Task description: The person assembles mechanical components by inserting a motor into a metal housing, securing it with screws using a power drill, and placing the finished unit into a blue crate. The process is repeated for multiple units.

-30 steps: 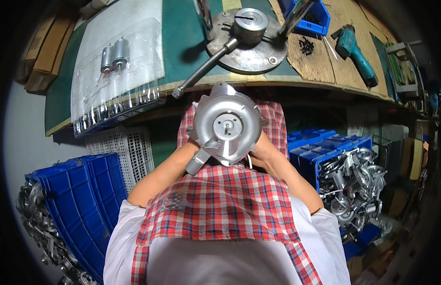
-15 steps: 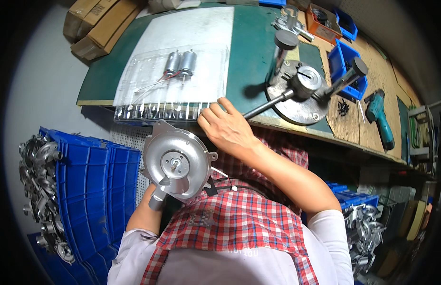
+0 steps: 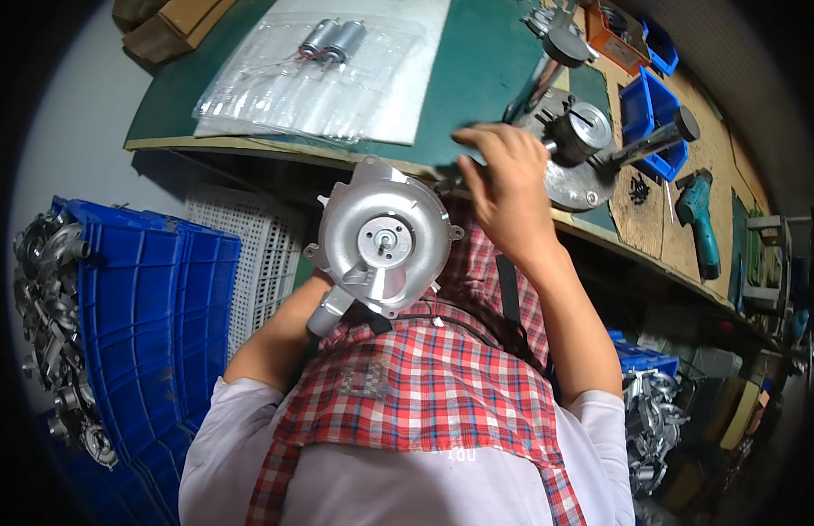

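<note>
A round silver metal fan housing (image 3: 346, 215), with a side spout and a central hub, hangs in front of the bench edge. My left forearm (image 3: 280, 329) reaches up behind it; the left hand is hidden by the housing, which it holds from below. My right hand (image 3: 512, 188) is raised beside the lever of a metal bench fixture (image 3: 569, 186), with fingers apart and slightly blurred. It partly covers the lever, and contact with it cannot be made out. The fixture has a round base, a cylindrical hub (image 3: 591, 127) and dark-capped posts.
Two small motors (image 3: 344, 42) lie on a clear plastic tray (image 3: 249, 96) on the green bench. Right of the fixture are a blue bin (image 3: 639, 105), dark screws (image 3: 639, 189) and a teal power driver (image 3: 701, 219). Blue crates (image 3: 135, 307) and metal castings (image 3: 47, 289) stand at left.
The housing has moved right and up in view, turning slightly. My right hand has gone from the tray's edge rightward to the fixture's lever. The view has shifted too.
</note>
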`<state>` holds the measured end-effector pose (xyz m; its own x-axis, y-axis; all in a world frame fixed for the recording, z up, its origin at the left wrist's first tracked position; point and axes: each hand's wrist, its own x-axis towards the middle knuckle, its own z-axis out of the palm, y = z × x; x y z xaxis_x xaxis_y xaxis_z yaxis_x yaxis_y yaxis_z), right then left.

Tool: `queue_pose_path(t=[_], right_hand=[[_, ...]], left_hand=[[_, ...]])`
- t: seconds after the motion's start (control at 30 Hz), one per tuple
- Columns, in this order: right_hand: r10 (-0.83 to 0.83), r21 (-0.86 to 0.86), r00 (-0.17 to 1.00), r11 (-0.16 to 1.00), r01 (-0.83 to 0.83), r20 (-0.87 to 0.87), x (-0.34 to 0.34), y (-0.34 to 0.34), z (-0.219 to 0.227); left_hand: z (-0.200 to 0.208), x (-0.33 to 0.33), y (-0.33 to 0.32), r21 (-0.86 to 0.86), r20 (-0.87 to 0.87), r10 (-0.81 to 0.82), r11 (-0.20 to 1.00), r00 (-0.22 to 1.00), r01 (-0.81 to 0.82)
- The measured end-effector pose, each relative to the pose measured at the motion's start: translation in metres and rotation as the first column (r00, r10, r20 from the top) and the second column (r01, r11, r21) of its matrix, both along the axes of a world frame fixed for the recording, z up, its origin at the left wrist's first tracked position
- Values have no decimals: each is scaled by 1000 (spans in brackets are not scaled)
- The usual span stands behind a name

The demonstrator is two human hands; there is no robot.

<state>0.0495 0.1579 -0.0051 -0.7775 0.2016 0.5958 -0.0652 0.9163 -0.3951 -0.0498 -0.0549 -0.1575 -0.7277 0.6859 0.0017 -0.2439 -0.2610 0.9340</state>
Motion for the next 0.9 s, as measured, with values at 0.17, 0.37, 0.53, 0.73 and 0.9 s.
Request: queue_pose_path(t=[0.17,0.37,0.53,0.73,0.9], right_hand=[[-59,-149,986,985,83,158,81,-3,-7],[-234,-196,954,943,269,186,133,9,-22],[-608,-382,794,733,562,1,170,73,-33],[-719,-162,693,679,716,51,171,139,-37],[-813,-68,556,554,830,170,159,161,-43]], left_hand=[[-28,19,29,52,6,-128,990,992,128],[-36,19,40,26,-141,-317,946,938,323],[-64,13,24,43,338,-284,957,897,287],[-9,44,64,-126,29,-288,949,957,290],[1,53,76,-160,-22,-296,944,955,289]])
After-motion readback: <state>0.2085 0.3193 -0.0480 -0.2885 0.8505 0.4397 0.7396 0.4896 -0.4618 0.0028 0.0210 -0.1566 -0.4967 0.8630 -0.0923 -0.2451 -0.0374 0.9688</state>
